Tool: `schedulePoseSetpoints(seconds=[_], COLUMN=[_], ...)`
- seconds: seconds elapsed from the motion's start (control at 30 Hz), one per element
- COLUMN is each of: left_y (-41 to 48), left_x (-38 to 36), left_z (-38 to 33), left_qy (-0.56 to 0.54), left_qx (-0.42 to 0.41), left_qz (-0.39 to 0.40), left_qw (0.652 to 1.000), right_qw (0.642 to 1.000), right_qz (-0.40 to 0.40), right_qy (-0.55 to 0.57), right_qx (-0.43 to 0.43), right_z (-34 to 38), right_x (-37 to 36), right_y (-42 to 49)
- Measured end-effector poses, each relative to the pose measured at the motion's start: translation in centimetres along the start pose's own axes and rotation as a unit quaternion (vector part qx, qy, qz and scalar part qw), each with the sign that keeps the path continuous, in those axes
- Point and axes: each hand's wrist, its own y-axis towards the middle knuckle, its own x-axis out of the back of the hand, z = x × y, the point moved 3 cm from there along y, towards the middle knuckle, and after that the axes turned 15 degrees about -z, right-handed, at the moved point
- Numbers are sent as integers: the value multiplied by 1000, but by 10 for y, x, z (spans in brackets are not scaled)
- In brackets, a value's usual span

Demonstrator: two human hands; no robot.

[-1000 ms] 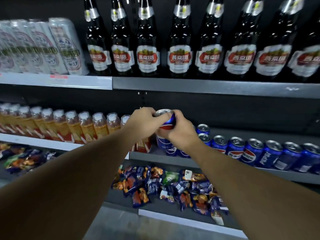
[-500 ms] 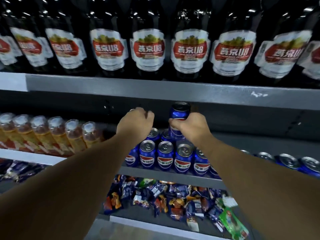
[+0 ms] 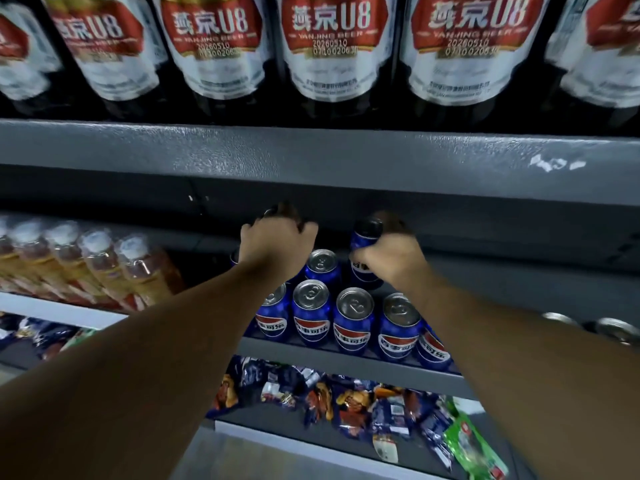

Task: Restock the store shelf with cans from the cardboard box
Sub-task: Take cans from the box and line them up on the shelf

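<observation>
Blue all along the shelf's front edge; reaching over that front row of Pepsi cans, further in than half a second ago. Gripping a Pepsi can upright in the right hand, above the back rows. Curling the left hand round what seems a second can, mostly hidden. Probably about to set both down at the rear.

Shelf lip — grey painted metal, pebbled, faintly sheened. Raised can and row of cans: glossy blue metal, dull silver tops. Beer bottles — dark glossy glass, paper labels. Snack packets: shiny plastic film.
</observation>
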Motion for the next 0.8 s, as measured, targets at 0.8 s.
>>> schedulePoseSetpoints(seconds=[0.8], left_y=[-25], left_x=[-18], left_z=[12], left_qy=[-60], left_qx=[9], left_qz=[-40], left_qw=[997], right_qw=[984], right_qz=[121], right_qy=[-131], right_qx=[-25], right_z=[1], right_x=[-22], right_y=[-20])
